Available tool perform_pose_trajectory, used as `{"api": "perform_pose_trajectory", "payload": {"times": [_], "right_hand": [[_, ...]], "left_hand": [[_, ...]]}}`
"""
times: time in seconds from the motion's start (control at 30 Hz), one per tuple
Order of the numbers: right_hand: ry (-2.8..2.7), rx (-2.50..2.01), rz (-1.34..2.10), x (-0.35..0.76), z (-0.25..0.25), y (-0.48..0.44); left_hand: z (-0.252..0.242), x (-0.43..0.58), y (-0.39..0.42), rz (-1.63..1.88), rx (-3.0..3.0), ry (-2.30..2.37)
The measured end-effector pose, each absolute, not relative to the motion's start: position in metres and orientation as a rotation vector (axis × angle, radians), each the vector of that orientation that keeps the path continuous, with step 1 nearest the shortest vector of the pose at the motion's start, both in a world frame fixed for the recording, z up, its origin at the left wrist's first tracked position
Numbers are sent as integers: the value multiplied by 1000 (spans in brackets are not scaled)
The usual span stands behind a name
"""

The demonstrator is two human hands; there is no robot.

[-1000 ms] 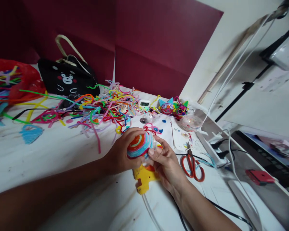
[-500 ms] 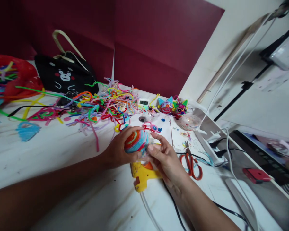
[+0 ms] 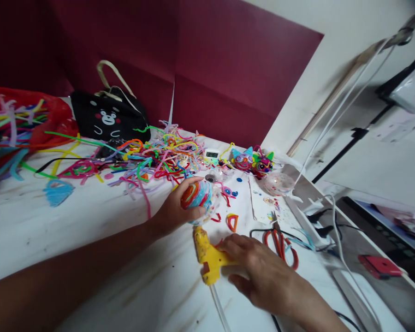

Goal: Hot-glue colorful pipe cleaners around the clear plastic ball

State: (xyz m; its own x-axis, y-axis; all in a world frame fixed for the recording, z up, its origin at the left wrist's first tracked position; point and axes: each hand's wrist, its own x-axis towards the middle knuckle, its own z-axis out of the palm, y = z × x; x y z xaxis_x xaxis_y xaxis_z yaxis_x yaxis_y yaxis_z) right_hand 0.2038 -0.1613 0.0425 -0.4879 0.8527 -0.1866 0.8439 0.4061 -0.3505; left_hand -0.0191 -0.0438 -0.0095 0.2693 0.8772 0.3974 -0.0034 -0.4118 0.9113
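My left hand (image 3: 173, 210) is closed round a ball (image 3: 197, 196) wrapped in orange, red and blue pipe cleaners, held just above the white table (image 3: 72, 230). My right hand (image 3: 259, 269) rests low on the yellow glue gun (image 3: 207, 253) that lies on the table, fingers curled over its body. A clear glue stick (image 3: 219, 306) sticks out of the gun's back end toward me.
A tangle of coloured pipe cleaners (image 3: 159, 154) covers the table's far middle, beside a black bear bag (image 3: 107, 120) and a red mesh bag (image 3: 24, 122). Two pipe-cleaner cat heads (image 3: 252, 161), a clear ball (image 3: 275, 182), red scissors (image 3: 281, 244) and cables lie to the right.
My right hand has left the wrapped ball and dropped onto the yellow glue gun. My left hand keeps the ball and has moved slightly up and away.
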Motion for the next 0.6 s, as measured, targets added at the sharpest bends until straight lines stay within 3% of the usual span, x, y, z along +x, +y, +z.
{"api": "perform_pose_trajectory", "payload": {"times": [0.33,0.6], "right_hand": [[-2813,-1779,396,182,25,-156],[-2605,-1538,317,195,9,-160]], "left_hand": [[-14,-18,-46,1377,1877,921],[-5,-24,-36,1445,1686,919]]}}
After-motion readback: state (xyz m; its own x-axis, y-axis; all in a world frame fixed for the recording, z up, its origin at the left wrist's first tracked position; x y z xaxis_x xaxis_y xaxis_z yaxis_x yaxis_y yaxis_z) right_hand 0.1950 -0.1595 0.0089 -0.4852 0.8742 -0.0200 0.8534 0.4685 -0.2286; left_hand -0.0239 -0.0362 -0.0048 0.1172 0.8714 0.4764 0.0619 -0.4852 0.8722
